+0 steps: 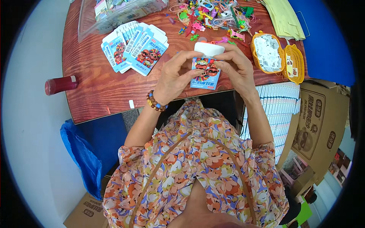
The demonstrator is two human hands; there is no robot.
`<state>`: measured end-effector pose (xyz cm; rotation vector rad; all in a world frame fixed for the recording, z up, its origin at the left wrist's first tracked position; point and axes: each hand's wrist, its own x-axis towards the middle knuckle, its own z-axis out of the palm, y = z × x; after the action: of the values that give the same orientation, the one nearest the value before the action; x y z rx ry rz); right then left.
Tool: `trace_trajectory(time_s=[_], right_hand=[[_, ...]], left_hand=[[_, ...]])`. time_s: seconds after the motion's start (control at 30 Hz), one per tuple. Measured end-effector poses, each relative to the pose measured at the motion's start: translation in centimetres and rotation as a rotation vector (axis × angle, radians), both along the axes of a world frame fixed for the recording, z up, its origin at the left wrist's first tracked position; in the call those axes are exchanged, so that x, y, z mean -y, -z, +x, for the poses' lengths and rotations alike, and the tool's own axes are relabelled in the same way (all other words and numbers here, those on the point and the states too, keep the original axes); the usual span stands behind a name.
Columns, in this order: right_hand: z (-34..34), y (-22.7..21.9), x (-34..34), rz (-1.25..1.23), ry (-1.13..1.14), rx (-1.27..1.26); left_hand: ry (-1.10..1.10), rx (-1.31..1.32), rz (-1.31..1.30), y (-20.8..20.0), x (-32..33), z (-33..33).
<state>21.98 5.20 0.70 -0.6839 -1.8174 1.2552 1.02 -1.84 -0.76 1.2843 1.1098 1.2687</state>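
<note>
Between my two hands, over the table's near edge, is a small blue printed carton (204, 81) with a colourful cartoon picture. Its white top flap (209, 49) stands up at the far end. My left hand (176, 73), with a beaded bracelet on the wrist, pinches the carton's left side, thumb on the front. My right hand (237, 68) grips the upper right part with thumb and fingers. Whether anything is inside the carton cannot be seen. Left of my hands lies a fanned stack of similar flat blue cartons (146, 53).
Small colourful plastic trinkets (213, 17) are heaped at the back. A yellow basket (253, 49) of white packets and another yellow basket (298, 57) stand at right. A clear bin (129, 14), red bottle (61, 85) and yellow sheets (283, 17) share the table. Filled cardboard box (319, 114) stands below right.
</note>
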Motion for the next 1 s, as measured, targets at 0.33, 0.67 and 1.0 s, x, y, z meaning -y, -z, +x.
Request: trace_trajectory(time_s=[0.33,0.67,1.0], right_hand=[[0.0,-0.7,-0.1,-0.250,-0.053,-0.080],[0.8,-2.3,-2.4,-0.504,-0.244,0.139],[0.2,-3.5,-2.4,-0.272,-0.225,0.399]], left_hand=[[-0.088,-0.092,0.017,0.5,0.8,0.9],[-0.028,-0.070,-0.019,0.2,1.1,0.6],[-0.028,-0.068,-0.107,0.6,0.9,0.5]])
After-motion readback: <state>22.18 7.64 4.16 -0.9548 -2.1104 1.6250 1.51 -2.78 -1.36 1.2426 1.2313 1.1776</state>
